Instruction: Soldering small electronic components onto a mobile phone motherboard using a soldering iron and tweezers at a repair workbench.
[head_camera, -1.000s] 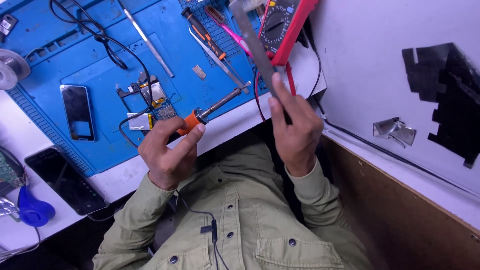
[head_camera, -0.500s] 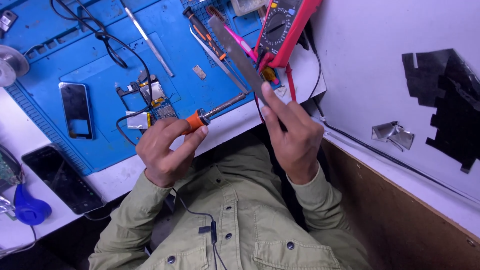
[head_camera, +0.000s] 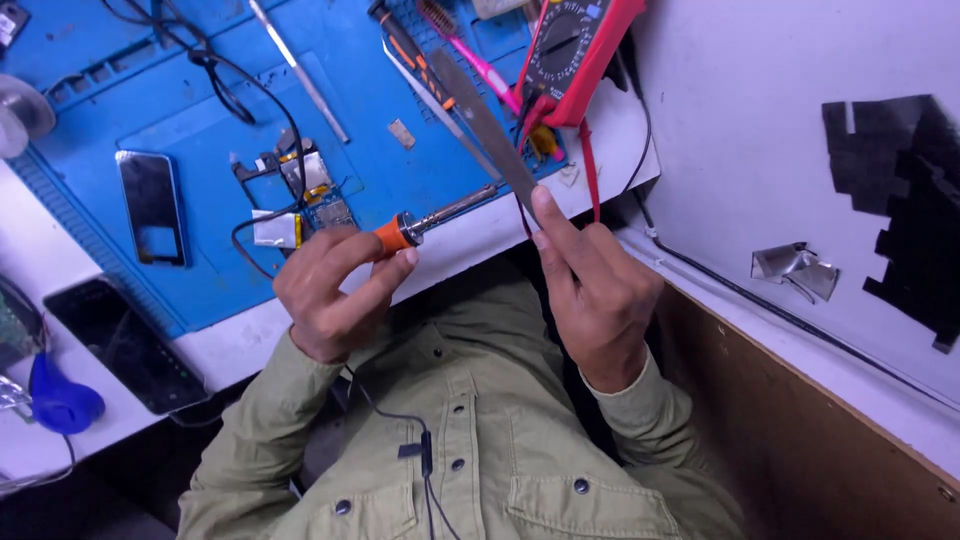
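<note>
My left hand (head_camera: 330, 290) grips the orange-collared handle of a soldering iron (head_camera: 440, 213), whose metal tip points right, over the front edge of the blue work mat (head_camera: 200, 100). My right hand (head_camera: 600, 290) pinches the near end of long flat metal tweezers (head_camera: 480, 120), which slant up and left over the mat, just past the iron's tip. A small circuit board (head_camera: 310, 190) with loose wires lies on the mat to the left of the iron.
A red multimeter (head_camera: 575, 50) with red leads lies at the mat's far right. A pink brush (head_camera: 480, 60), a screwdriver (head_camera: 410, 50) and a metal rod (head_camera: 300, 70) lie on the mat. Two phones (head_camera: 150, 205) (head_camera: 120, 340) rest at left. The white wall carries black tape (head_camera: 900, 200).
My right hand has come a little nearer my body and the tweezers have tilted down to slant over the mat. My left hand and the iron have hardly moved.
</note>
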